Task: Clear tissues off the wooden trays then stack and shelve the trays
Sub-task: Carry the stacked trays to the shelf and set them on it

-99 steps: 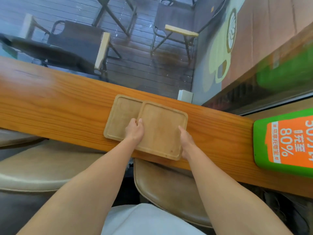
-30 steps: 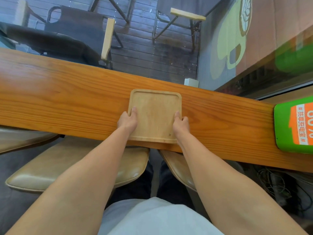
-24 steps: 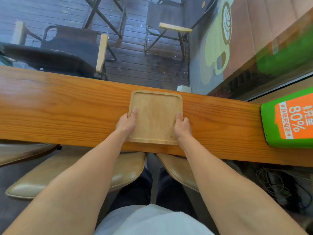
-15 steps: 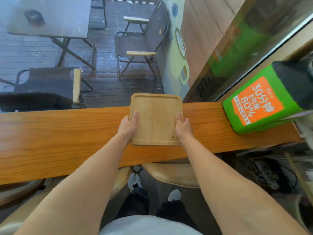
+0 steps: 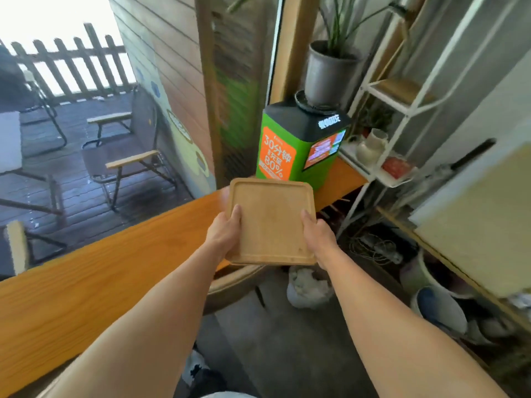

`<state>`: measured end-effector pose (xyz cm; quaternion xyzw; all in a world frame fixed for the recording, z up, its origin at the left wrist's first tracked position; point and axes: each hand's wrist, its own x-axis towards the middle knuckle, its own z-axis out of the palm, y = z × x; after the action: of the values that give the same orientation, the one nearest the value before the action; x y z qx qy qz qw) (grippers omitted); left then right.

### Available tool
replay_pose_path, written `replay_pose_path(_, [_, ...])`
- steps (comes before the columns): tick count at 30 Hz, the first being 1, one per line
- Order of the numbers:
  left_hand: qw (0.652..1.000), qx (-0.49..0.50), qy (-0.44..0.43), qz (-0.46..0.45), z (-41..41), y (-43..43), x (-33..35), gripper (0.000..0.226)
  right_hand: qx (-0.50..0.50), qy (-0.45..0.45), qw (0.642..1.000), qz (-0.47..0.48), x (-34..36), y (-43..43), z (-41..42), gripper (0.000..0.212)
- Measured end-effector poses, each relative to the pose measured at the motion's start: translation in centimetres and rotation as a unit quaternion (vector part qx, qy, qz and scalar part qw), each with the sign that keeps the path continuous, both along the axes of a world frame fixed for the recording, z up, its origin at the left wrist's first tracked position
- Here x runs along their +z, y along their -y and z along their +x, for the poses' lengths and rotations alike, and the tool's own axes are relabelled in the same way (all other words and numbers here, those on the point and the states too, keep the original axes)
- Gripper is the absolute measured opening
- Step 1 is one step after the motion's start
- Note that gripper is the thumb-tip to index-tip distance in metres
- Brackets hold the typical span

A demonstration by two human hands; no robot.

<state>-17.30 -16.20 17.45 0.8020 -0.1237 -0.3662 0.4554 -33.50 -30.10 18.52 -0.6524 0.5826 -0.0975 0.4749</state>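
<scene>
The stacked wooden trays [image 5: 271, 219], pale square boards with a raised rim, are held level in the air past the right end of the wooden counter [image 5: 109, 271]. My left hand [image 5: 224, 234] grips their left edge with the thumb on top. My right hand [image 5: 317, 237] grips the right edge the same way. The top tray is bare. Only a thin line at the near edge hints at the tray underneath. No tissues are in view.
A green and orange kiosk [image 5: 298, 150] with a grey potted plant [image 5: 327, 73] on it stands on the counter's far end. A white wire shelf [image 5: 382, 139] holds vases to the right. A white bin with tissues [image 5: 309, 287] and buckets sit on the floor. A stool seat [image 5: 238, 280] is under the counter.
Both hands have lifted the stacked trays off the counter and carried them right. My view has swung up and to the right, bringing the shelf and kiosk into sight.
</scene>
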Motion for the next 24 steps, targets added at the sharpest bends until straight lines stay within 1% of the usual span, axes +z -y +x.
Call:
replay_pose_path(3, [0.998, -0.04, 0.046, 0.033, -7.0, 3.1, -0.1, 0.074, -0.041, -0.005, 0.999, -0.004, 0.5, 1.1, -8.3, 0.073])
replay_pose_path(7, [0.988, -0.135, 0.06, 0.053, -16.8, 8.0, 0.1, 0.075, -0.121, -0.008, 0.993, -0.011, 0.9, 2.5, -20.0, 0.074])
replay_pose_path(11, [0.977, -0.19, 0.076, 0.053, -23.6, 11.7, 0.3, 0.07, -0.169, -0.01, 0.986, -0.008, 0.9, 4.0, -27.6, 0.075])
replay_pose_path(15, [0.967, -0.232, 0.082, 0.068, -26.4, 14.8, 0.0, 0.069, -0.198, -0.008, 0.98, 0.002, -0.2, 5.7, -30.9, 0.077])
replay_pose_path(19, [0.959, -0.255, 0.092, 0.08, -26.8, 18.8, -1.3, 0.067, -0.207, -0.027, 0.978, 0.016, -1.7, 8.8, -31.8, 0.075])
replay_pose_path(24, [0.958, -0.262, 0.066, 0.094, -27.1, 26.4, -3.6, 0.062, -0.211, -0.058, 0.975, 0.034, -3.6, 16.3, -32.0, 0.074])
